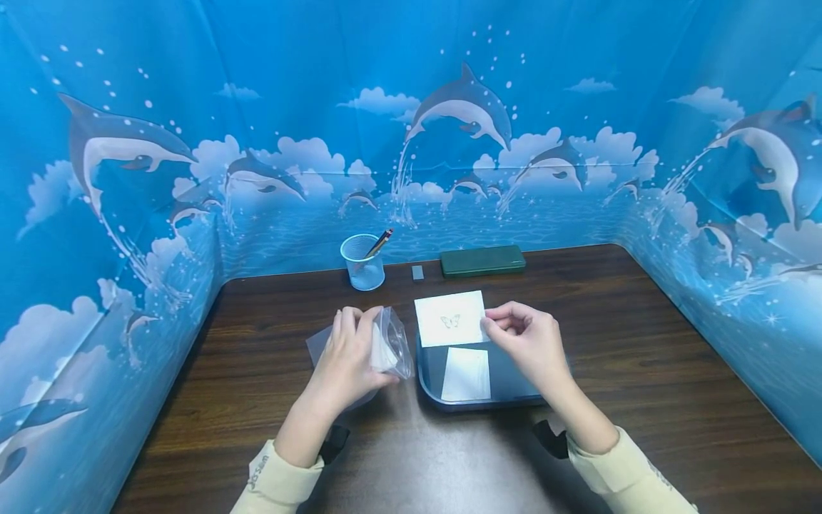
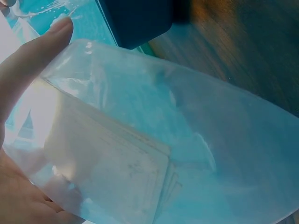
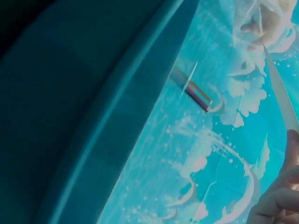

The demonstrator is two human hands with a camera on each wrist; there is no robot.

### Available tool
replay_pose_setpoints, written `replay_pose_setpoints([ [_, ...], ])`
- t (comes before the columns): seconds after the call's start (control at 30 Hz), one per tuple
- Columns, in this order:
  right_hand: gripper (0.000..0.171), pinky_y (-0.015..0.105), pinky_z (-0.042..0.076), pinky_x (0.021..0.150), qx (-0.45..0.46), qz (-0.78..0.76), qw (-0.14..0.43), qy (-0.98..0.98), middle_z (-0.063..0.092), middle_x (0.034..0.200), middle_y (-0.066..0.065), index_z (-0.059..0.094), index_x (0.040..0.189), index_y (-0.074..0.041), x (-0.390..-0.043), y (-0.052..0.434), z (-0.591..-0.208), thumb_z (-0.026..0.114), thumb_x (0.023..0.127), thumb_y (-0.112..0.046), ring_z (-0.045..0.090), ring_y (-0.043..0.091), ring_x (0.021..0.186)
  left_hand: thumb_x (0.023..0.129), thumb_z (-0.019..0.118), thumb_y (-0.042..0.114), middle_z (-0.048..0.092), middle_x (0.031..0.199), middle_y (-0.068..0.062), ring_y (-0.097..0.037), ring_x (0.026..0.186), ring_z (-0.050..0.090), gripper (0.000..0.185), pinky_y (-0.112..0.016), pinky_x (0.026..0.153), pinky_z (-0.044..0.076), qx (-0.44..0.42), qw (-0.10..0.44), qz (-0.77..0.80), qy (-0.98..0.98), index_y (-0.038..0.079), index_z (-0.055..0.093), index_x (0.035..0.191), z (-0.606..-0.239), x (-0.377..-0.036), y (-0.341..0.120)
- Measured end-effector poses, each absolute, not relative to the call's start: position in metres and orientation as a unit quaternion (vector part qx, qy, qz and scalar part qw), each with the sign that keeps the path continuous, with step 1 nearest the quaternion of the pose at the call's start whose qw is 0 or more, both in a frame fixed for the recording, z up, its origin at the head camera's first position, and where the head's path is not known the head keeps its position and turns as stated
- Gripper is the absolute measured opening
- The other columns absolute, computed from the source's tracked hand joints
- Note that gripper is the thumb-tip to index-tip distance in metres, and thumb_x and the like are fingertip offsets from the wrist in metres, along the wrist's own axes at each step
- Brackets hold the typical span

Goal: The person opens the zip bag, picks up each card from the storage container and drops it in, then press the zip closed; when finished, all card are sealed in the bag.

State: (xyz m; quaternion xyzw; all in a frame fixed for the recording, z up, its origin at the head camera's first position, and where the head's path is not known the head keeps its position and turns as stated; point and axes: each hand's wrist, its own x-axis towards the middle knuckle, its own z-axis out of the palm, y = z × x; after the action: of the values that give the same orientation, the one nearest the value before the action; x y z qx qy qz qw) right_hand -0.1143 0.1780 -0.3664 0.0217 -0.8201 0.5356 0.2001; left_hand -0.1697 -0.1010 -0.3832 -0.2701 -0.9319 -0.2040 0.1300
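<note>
Both hands busy: zip bag in your left, butterfly card in your right.

Left hand [image 1: 349, 357] is curled round the clear zip bag [image 1: 388, 346], a stack of cards [image 2: 112, 172] inside, held just above the bench [image 1: 642, 400]. Right hand [image 1: 529, 339] pinches the edge of the butterfly card [image 1: 449, 319] over the blue tray's [image 1: 507, 389] far rim; a second card [image 1: 467, 374] lies in the tray. Probably bagging next: keep the bag mouth spread wide, feed the card in corner first, flat against the stack, without bending it.
</note>
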Motion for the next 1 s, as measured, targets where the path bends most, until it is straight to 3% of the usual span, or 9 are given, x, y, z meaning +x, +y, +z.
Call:
replay_pose_setpoints([
  [0.27,0.008,0.023,0.035,0.044,0.023,0.582,0.169,-0.795,0.067,0.071,0.013,0.072,0.09,0.001,-0.101,0.16,-0.348,0.072,0.085,-0.005,0.047,0.016,0.05,0.048,0.096,0.038,0.041,0.12,-0.017,-0.033,0.111,0.04,0.115,-0.052,0.093,0.045,-0.27,0.141,-0.2,-0.931,0.007,0.036,0.141,-0.381,-0.171,-0.1],
  [0.37,0.007,0.023,0.036,0.044,0.03,0.583,0.164,-0.795,0.068,0.073,0.014,0.07,0.09,0.005,-0.096,0.154,-0.343,0.07,0.085,0.0,0.048,0.015,0.05,0.049,0.096,0.038,0.041,0.122,-0.018,-0.035,0.114,0.039,0.115,-0.054,0.095,0.043,-0.268,0.143,-0.2,-0.931,0.007,0.035,0.142,-0.381,-0.171,-0.1],
  [0.67,0.009,0.024,0.037,0.043,0.033,0.594,0.163,-0.787,0.068,0.07,0.001,0.074,0.089,-0.007,-0.113,0.156,-0.382,0.076,0.084,-0.015,0.05,0.019,0.05,0.049,0.096,0.037,0.041,0.122,-0.017,-0.03,0.11,0.039,0.116,-0.049,0.092,0.047,-0.262,0.145,-0.205,-0.932,0.008,0.035,0.143,-0.379,-0.169,-0.099],
  [1.0,0.005,0.025,0.036,0.042,0.041,0.606,0.146,-0.781,0.068,0.071,0.006,0.074,0.088,-0.013,-0.115,0.142,-0.391,0.076,0.084,-0.016,0.051,0.021,0.052,0.05,0.096,0.037,0.041,0.125,-0.019,-0.034,0.116,0.038,0.115,-0.054,0.096,0.042,-0.262,0.139,-0.203,-0.933,0.007,0.034,0.143,-0.38,-0.167,-0.098],
])
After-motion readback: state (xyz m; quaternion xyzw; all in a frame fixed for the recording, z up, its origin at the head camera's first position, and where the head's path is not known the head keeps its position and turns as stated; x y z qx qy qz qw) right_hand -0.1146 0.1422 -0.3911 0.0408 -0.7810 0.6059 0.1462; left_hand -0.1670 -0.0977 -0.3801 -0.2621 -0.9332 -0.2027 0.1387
